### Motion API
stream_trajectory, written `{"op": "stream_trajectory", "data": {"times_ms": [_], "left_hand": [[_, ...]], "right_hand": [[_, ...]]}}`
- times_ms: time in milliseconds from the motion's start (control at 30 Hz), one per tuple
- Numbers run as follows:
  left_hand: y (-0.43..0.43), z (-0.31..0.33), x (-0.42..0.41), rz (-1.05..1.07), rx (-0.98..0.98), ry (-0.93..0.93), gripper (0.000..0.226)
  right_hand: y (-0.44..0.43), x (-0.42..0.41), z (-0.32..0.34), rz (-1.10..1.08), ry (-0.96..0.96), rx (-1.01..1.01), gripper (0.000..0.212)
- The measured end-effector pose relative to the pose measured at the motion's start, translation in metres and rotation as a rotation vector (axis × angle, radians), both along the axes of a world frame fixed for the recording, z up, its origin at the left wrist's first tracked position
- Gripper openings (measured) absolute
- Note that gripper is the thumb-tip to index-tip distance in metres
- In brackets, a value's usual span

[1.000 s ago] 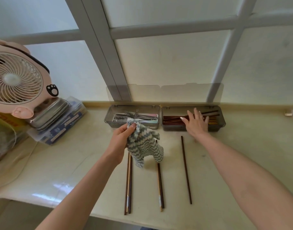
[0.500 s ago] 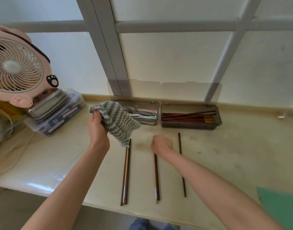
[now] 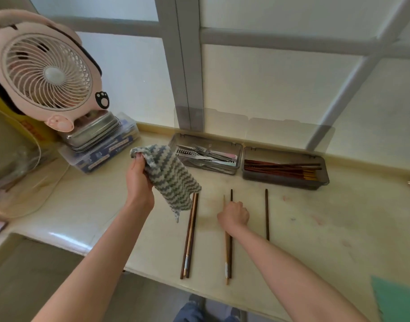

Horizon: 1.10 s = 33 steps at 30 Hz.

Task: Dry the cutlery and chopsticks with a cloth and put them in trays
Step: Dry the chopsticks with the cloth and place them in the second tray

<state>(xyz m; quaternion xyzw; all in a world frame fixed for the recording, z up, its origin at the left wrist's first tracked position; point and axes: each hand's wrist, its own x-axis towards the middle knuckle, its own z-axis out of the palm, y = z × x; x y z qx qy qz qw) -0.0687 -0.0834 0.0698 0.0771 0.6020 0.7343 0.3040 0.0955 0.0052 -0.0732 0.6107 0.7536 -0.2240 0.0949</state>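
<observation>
Head view: down onto a pale counter point(image 3: 338, 228), both arms reaching in.
Middle pair of chopsticks point(image 3: 228, 252): on the counter in front of the chopstick tray point(image 3: 269, 181), below its left end, running lengthwise toward the near edge; far tips slightly splayed, one pale, one dark.
Right hand point(image 3: 234, 216): knuckles up, fingers curled down round the far part of that pair; fingertips hidden under the hand, so cannot tell whether lifted clear of the counter or not.
Pair against fingers: far tips poking out beyond the knuckles toward the tray, long handle ends trailing back under the wrist.
Step in hand, as judged: picking up this pair for wiping.
Doing it well: likely best to grip both sticks together, keep them parallel, lift level, then feed them into the cloth and draw it along the full length.
Risk: splayed tips suggest one stick could slip out of the grasp.
Cloth point(image 3: 169, 177): striped grey and white, held up in the air left of the tray, lower corner hanging.
Left hand point(image 3: 139, 180): thumb and fingers bunched round the cloth's upper corner.
Left pair of chopsticks point(image 3: 190, 235): farther left of the tray, partly under the cloth.
Single chopstick point(image 3: 266, 214): directly in front of the tray, untouched.
Cutlery tray point(image 3: 173, 142): touching or just beside the tray's left wall, metal pieces inside.
</observation>
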Motion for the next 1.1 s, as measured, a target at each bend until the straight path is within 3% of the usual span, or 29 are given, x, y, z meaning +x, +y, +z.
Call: {"op": "stream_trajectory", "data": {"times_ms": [233, 300, 400, 567, 1100], "left_hand": [[-0.012, -0.003, -0.009, 0.005, -0.014, -0.029, 0.030], [-0.014, -0.005, -0.009, 0.013, -0.033, -0.044, 0.033], [-0.025, -0.009, -0.020, 0.031, -0.068, -0.047, 0.036], [-0.025, -0.012, -0.017, 0.006, -0.085, -0.048, 0.035], [-0.008, -0.014, -0.019, -0.088, -0.051, -0.090, 0.037]], "right_hand": [[-0.021, -0.054, 0.019, -0.107, 0.333, -0.354, 0.017], [-0.035, -0.066, 0.014, -0.082, 0.332, -0.327, 0.011], [-0.055, -0.083, -0.001, -0.033, 0.270, -0.215, 0.026], [-0.054, -0.077, -0.006, -0.010, 0.258, -0.036, 0.022], [-0.062, -0.078, -0.005, 0.117, 0.194, 0.003, 0.028]]}}
